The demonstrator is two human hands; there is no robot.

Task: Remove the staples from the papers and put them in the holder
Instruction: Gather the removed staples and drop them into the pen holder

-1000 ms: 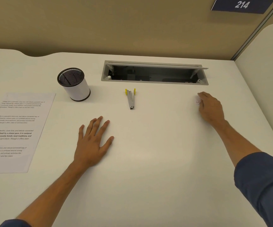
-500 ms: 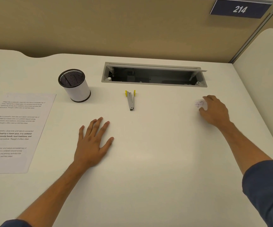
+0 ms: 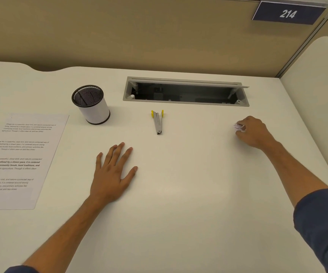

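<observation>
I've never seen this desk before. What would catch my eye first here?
Probably the two bare arms reaching over the white desk: the left hand lies flat, while the right hand holds a small crumpled white wad. Between them lies a grey staple remover with yellow tips, and a black-rimmed mesh cup stands beside a printed paper sheet at left.

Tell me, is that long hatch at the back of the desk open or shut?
Open. The hatch shows a dark recess with fittings inside, and its thin lid is tipped up along the far edge.
</observation>
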